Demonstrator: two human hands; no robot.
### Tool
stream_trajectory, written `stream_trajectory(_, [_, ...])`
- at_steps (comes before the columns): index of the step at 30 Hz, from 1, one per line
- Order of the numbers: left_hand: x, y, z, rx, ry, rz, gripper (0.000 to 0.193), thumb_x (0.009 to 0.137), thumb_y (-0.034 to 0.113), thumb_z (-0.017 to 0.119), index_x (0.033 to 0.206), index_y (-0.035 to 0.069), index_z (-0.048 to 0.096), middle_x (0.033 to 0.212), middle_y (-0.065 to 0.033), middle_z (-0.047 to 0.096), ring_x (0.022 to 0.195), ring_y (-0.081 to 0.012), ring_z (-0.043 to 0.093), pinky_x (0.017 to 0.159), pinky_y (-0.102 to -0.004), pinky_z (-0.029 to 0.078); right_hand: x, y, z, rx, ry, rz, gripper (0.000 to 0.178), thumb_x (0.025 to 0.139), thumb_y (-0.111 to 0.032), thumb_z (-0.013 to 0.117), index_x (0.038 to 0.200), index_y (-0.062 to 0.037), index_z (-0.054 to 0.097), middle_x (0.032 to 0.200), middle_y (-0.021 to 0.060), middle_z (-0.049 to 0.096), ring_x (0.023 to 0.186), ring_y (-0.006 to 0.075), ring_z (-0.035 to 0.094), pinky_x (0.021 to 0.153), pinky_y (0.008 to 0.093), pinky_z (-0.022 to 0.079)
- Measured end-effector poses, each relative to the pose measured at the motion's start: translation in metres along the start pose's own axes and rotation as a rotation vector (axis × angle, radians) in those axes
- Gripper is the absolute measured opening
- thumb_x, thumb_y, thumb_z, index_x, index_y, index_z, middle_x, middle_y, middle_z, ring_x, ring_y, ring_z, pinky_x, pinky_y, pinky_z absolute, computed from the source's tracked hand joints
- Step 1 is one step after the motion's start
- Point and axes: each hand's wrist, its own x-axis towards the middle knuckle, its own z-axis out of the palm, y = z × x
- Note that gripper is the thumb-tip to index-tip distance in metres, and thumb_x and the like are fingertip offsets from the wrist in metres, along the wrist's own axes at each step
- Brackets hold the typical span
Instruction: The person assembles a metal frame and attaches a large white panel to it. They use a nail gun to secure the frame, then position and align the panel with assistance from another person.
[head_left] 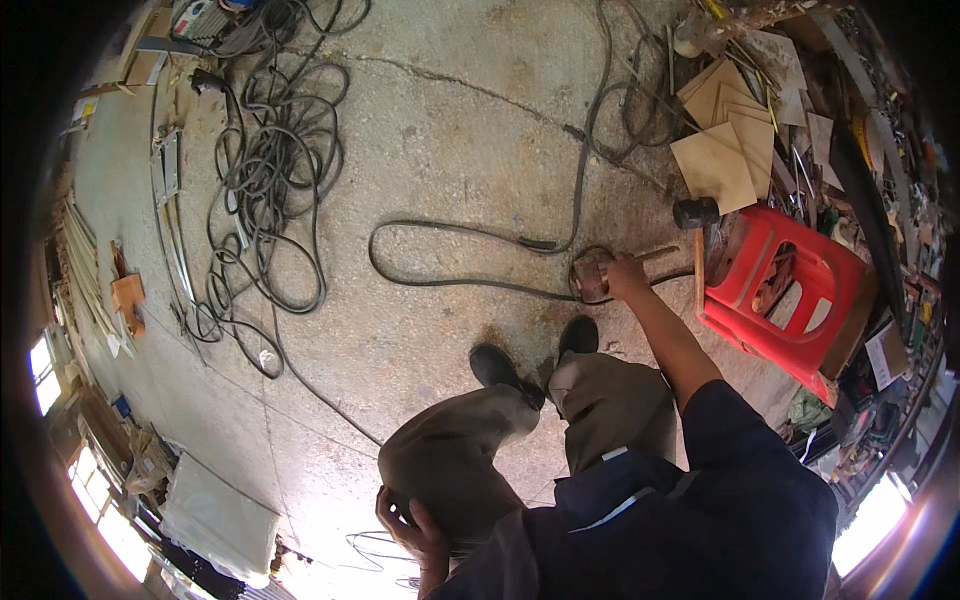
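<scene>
My right hand (pixel 628 278) reaches down to the concrete floor. Its fingers are closed round the handle of what looks like a hammer with a rusty brown head (pixel 592 281); the handle's end sticks out on the right. The head lies within a small loop of black cable (pixel 470 284), just ahead of my boots (pixel 497 366). My left hand (pixel 418 535) rests on my left trouser leg near the knee, fingers and thumb apart, holding nothing that I can see. A mallet (pixel 696 212) with a black head and wooden handle leans by the red plastic stool (pixel 752 272).
A tangle of black cable (pixel 268 165) spreads over the floor at far left. Thin brown sheets (pixel 716 165) lie beyond the stool, beside clutter along the right wall. Metal strips (pixel 178 235) and a white panel (pixel 219 516) are on the left.
</scene>
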Motion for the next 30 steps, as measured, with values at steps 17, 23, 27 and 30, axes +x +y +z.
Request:
stream_trajectory(17, [-0.003,0.037,-0.044,0.097,-0.183,-0.004,0.046,0.098,0.031,0.060,0.130,-0.001,0.053,0.126,-0.0223,0.057,0.115,-0.0394,0.056,0.095,-0.0470,0.048,-0.179,-0.037,-0.020,0.715,0.206,-0.094,0.036,0.074,-0.028,0.075,0.099,-0.0021,0.071,0.093,0.0220,0.072,0.089,0.0393,0.070,0.078,0.0488,0.055])
stream_trajectory(23, [-0.046,0.058,-0.071,0.406,-0.436,0.301,0.046,0.097,0.032,0.058,0.128,-0.002,0.056,0.123,-0.0248,0.060,0.116,-0.0426,0.056,0.098,-0.0502,0.047,-0.416,-0.044,-0.064,1.252,0.105,0.065,0.036,0.074,-0.026,0.075,0.092,0.0032,0.066,0.070,0.0140,0.067,0.054,0.0254,0.067,0.048,0.0376,0.053])
stream_trajectory(27, [-0.072,0.073,-0.080,0.702,-0.657,0.486,0.048,0.095,0.037,0.058,0.122,-0.002,0.059,0.122,-0.0257,0.061,0.115,-0.0426,0.057,0.095,-0.0525,0.049,-0.559,-0.041,-0.038,1.334,0.165,0.096,0.050,0.076,-0.046,0.075,0.086,0.0035,0.071,0.078,0.0225,0.071,0.070,0.0339,0.072,0.069,0.0436,0.055])
stream_trajectory(30, [-0.083,0.075,-0.101,0.716,-0.851,0.646,0.044,0.095,0.038,0.057,0.115,0.000,0.063,0.115,-0.0251,0.066,0.109,-0.0434,0.062,0.092,-0.0525,0.050,-0.650,-0.046,0.024,1.213,0.152,0.307,0.054,0.077,-0.049,0.074,0.088,0.0033,0.075,0.085,0.0252,0.072,0.083,0.0378,0.073,0.075,0.0452,0.055])
